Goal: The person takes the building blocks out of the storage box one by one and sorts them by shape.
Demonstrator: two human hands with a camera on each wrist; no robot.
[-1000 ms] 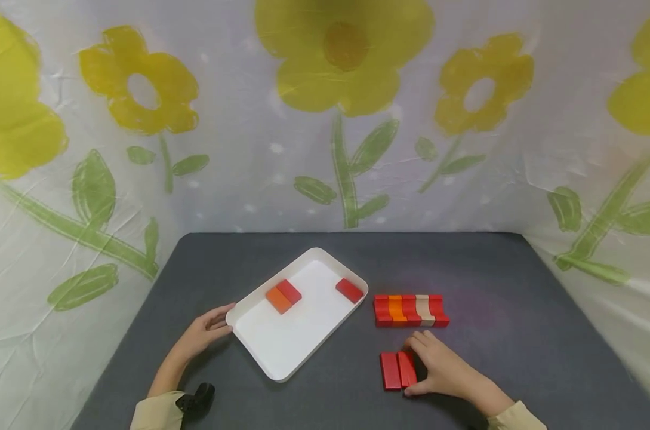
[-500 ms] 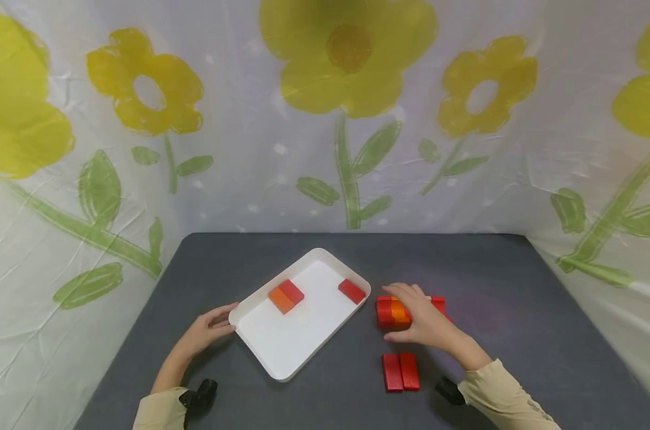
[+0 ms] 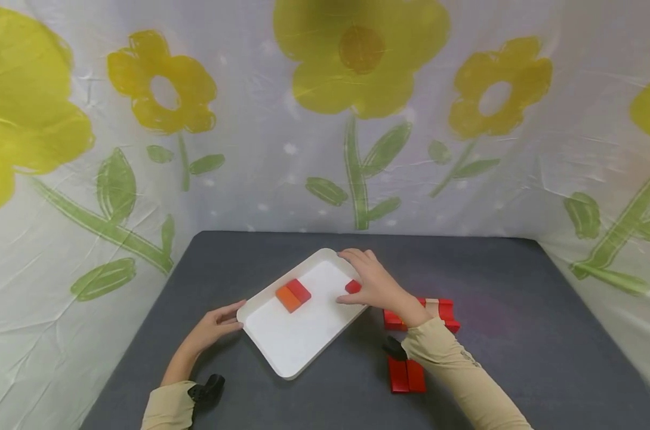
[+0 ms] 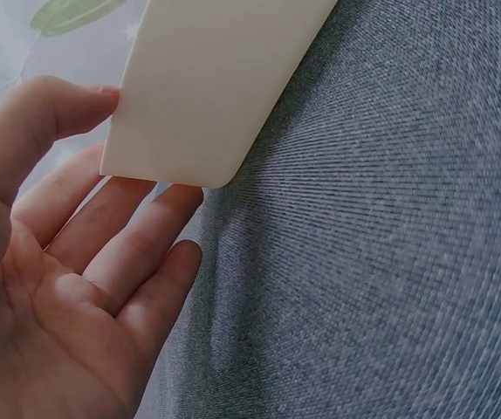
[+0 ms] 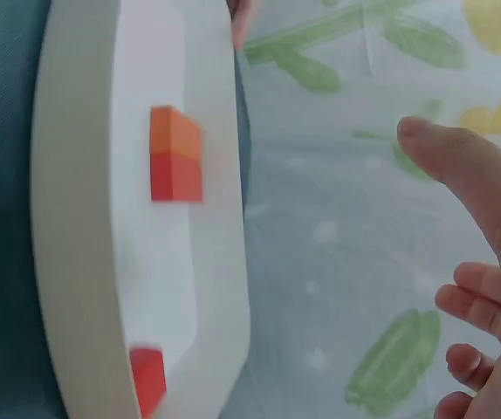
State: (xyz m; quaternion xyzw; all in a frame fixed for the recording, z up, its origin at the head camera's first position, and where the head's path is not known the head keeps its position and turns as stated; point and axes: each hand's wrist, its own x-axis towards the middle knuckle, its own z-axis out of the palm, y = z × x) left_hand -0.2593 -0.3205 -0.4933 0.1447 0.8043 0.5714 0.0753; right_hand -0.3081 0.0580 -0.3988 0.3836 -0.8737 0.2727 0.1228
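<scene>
Your left hand (image 3: 215, 326) was at the left corner of the white tray (image 3: 298, 346), its fingers apart and loosely bent, the fingertips and thumb touching the tray's wall and rim there. Inside, near the tray's far long wall, an orange block (image 3: 288, 299) lay against a red block (image 3: 299, 290), long sides together. Toward the tray's right corner lay the lone red block (image 3: 353, 286), and your right hand (image 3: 375, 280) was much the nearer one to it, reaching in over that corner. Seen from your head, the lone block showed in the gap between your right thumb and fingertips, just beyond the thumb. Those fingers were spread wide, pinching nothing; the right wrist view showed bare space between them. Your hand covered the rest of the block, so its long axis could only be guessed: it probably ran toward the right corner. What showed was plain, flat-topped and bright red, with a crisp end facing the tray's middle. To the right of the tray, partly behind your right sleeve (image 3: 453, 364), sat a row of curved blocks (image 3: 433, 307), red with a pale one among them; nearer you than that row, two red blocks (image 3: 407, 377) lay side by side.
</scene>
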